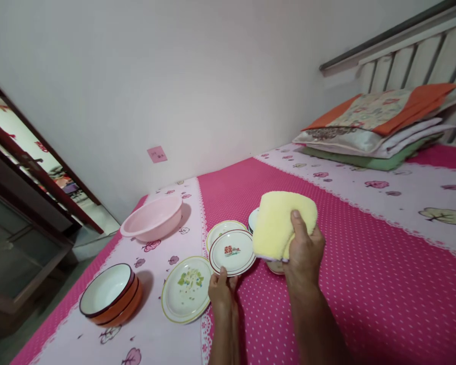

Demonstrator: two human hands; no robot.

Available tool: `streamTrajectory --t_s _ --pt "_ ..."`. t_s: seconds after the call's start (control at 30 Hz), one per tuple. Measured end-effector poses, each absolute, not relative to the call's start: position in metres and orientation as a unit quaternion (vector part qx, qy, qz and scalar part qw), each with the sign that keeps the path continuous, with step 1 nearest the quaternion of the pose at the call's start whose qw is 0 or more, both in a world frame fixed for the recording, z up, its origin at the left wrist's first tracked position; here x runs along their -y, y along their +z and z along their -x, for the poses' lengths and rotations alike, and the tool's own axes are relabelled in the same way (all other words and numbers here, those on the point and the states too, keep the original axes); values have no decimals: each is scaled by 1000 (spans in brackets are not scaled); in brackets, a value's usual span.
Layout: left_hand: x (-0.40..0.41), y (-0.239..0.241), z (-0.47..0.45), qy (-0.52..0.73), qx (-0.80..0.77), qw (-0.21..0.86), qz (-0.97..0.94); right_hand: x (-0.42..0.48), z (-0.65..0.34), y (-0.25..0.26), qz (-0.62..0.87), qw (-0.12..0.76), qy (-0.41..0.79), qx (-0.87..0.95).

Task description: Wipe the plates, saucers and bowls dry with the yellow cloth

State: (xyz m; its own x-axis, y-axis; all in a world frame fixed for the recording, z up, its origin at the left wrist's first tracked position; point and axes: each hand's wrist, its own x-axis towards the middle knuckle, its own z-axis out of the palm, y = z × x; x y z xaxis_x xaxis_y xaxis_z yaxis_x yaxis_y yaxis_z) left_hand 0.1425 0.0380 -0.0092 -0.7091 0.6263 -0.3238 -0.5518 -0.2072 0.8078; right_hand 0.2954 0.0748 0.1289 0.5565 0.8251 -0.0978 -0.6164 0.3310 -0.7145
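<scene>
My left hand (222, 289) grips the near rim of a white plate (233, 261) with a dark red edge and a red motif in its middle. My right hand (304, 248) holds a folded yellow cloth (275, 218), thumb on top, just right of that plate. Behind the held plate lies a yellow-rimmed plate (225, 226), partly covered. Another plate (188, 291) with a green leafy pattern rests on the bed to the left of my left hand. Some dishes (253, 219) show partly behind the cloth; most of them is hidden.
A stack of orange bowls (112, 296) with white insides stands at the left. Beyond it, by the wall, is a pink basin (154, 218). Pillows and folded bedding (380, 124) are piled at the back right, near the headboard (421, 61). The pink patterned bedspread (383, 284) lies under everything.
</scene>
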Motion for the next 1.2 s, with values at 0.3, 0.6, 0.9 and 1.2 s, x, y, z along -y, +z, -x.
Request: streamTrajectory --t_s 0.3,0.6,0.9,1.2 --pt "-66 -14 -132 770 -508 377 -85 -86 -304 126 350 785 500 104" --pt "-71 -21 -128 738 -509 410 -168 -94 -313 122 349 775 518 99" --pt "-78 -34 -130 725 -538 402 -154 -95 -314 125 359 759 538 69" --pt "-33 -16 -140 665 -564 439 -217 -94 -306 124 316 753 572 84"
